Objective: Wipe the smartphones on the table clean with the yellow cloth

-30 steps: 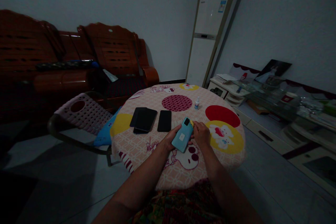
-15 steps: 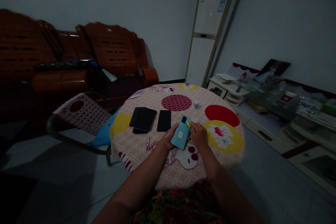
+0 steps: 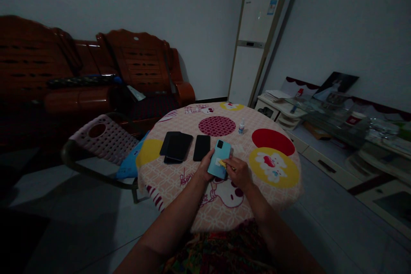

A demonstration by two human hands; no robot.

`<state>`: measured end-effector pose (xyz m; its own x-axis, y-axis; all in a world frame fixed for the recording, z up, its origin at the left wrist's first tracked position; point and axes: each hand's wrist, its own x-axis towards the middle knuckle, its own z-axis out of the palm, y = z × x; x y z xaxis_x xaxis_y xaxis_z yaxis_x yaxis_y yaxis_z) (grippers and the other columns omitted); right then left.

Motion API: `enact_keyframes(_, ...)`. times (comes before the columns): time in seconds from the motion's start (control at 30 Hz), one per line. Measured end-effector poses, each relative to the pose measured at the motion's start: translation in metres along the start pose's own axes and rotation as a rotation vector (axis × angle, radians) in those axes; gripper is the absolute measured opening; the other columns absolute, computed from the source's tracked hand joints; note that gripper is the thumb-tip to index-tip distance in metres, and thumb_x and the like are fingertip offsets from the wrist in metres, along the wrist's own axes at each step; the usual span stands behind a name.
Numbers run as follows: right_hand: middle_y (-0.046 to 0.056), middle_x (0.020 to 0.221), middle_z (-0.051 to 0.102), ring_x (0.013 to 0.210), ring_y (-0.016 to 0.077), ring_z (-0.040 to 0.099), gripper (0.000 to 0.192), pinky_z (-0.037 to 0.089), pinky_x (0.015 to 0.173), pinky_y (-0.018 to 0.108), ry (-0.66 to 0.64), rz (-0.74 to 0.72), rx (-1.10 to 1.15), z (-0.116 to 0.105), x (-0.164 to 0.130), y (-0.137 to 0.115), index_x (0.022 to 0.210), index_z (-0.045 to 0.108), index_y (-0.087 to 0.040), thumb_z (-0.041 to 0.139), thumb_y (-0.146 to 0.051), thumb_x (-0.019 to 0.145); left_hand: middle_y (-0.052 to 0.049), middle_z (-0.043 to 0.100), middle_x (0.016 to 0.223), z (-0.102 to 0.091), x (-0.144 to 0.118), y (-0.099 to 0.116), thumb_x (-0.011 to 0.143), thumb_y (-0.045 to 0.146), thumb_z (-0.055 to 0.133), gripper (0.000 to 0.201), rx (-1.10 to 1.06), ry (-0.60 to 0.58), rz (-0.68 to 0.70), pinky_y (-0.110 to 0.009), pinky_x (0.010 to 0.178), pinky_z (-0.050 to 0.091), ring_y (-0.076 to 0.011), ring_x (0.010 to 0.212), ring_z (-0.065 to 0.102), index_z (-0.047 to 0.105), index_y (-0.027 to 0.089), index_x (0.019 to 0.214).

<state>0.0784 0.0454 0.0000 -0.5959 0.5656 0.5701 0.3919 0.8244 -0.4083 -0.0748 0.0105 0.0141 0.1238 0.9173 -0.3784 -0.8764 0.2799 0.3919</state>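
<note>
My left hand (image 3: 206, 167) is closed around the left edge of a light blue smartphone (image 3: 217, 170), whose back and dark camera block face up. A small pale label sits on its back. My right hand (image 3: 239, 172) pinches a small yellow piece (image 3: 222, 163), too small to name, against the phone's back beside the label. Just left of the phone, a black smartphone (image 3: 202, 147) lies flat on the table. Farther left, dark flat devices (image 3: 178, 146) overlap in a pile. Beyond my hands stands a small white bottle (image 3: 241, 127) with a blue label.
A patterned cloth covers the round table (image 3: 224, 218). At its left stands a woven chair (image 3: 104, 139) with a blue cushion. Wooden seats (image 3: 135, 60) line the back wall, near a tall white air conditioner (image 3: 248, 64). A low cabinet (image 3: 316, 158) with cluttered glass shelving runs along the right.
My right hand has moved the yellow piece from near the camera block down to the label. The phone has turned slightly more upright in my left hand.
</note>
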Motion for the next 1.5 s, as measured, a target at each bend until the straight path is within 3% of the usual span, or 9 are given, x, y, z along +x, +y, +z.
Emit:
enact_keyframes(0.23, 0.005, 0.084, 0.066, 0.078, 0.0169, 0.06, 0.027, 0.045, 0.074, 0.026, 0.083, 0.142, -0.149, 0.0, 0.013, 0.003, 0.103, 0.069, -0.021, 0.048, -0.014, 0.088, -0.011, 0.072, 0.076, -0.005, 0.006, -0.005, 0.095, 0.039, 0.043, 0.039, 0.099, 0.087, 0.01, -0.032, 0.068, 0.054, -0.0201, 0.06, 0.067, 0.064, 0.007, 0.1)
enact_keyframes(0.37, 0.006, 0.084, 0.066, 0.077, 0.0171, 0.06, 0.029, 0.044, 0.074, 0.026, 0.12, 0.186, -0.206, 0.003, 0.021, 0.007, 0.105, 0.069, -0.019, 0.046, -0.013, 0.089, -0.01, 0.072, 0.075, -0.007, 0.009, -0.01, 0.095, 0.037, 0.044, 0.036, 0.143, 0.081, -0.007, -0.03, 0.065, 0.053, -0.019, 0.059, 0.067, 0.064, 0.007, 0.097)
enact_keyframes(0.63, 0.005, 0.083, 0.066, 0.078, 0.0171, 0.06, 0.027, 0.044, 0.074, 0.026, 0.028, 0.041, -0.128, 0.004, 0.014, -0.004, 0.103, 0.069, -0.021, 0.048, -0.015, 0.088, -0.011, 0.072, 0.077, -0.003, 0.005, -0.008, 0.095, 0.037, 0.044, 0.037, 0.112, 0.062, -0.03, -0.029, 0.067, 0.053, -0.0197, 0.063, 0.069, 0.065, 0.007, 0.097)
enact_keyframes(0.83, 0.005, 0.084, 0.066, 0.079, 0.0178, 0.06, 0.028, 0.043, 0.074, 0.027, 0.115, 0.103, -0.162, 0.004, 0.026, -0.001, 0.105, 0.068, -0.021, 0.046, -0.014, 0.09, -0.01, 0.072, 0.077, -0.002, 0.006, -0.011, 0.096, 0.045, 0.042, 0.043, 0.109, 0.021, -0.002, -0.028, 0.066, 0.052, -0.0188, 0.063, 0.068, 0.066, 0.009, 0.1)
enact_keyframes(1.07, 0.004, 0.082, 0.064, 0.08, 0.0183, 0.058, 0.025, 0.042, 0.075, 0.028, 0.014, -0.004, -0.178, 0.004, 0.024, -0.007, 0.105, 0.067, -0.022, 0.049, -0.016, 0.089, -0.012, 0.07, 0.076, -0.002, 0.004, -0.01, 0.09, 0.064, 0.037, 0.063, 0.135, -0.019, -0.011, -0.029, 0.066, 0.052, -0.0207, 0.066, 0.068, 0.066, 0.009, 0.098)
enact_keyframes(1.27, 0.005, 0.083, 0.065, 0.078, 0.018, 0.059, 0.025, 0.042, 0.072, 0.027, 0.083, 0.085, -0.207, 0.005, 0.029, -0.006, 0.103, 0.068, -0.021, 0.047, -0.014, 0.089, -0.01, 0.07, 0.074, -0.004, 0.009, -0.011, 0.091, 0.062, 0.036, 0.059, 0.126, -0.063, 0.043, -0.026, 0.065, 0.052, -0.0183, 0.065, 0.068, 0.066, 0.011, 0.095)
enact_keyframes(1.5, 0.005, 0.089, 0.068, 0.082, 0.0177, 0.061, 0.024, 0.043, 0.076, 0.027, 0.04, 0.034, -0.104, 0.003, 0.014, -0.019, 0.101, 0.067, -0.021, 0.047, -0.014, 0.089, -0.012, 0.07, 0.073, -0.001, 0.003, -0.008, 0.088, 0.069, 0.033, 0.068, 0.123, -0.061, -0.047, -0.029, 0.063, 0.052, -0.0217, 0.065, 0.068, 0.067, 0.01, 0.097)
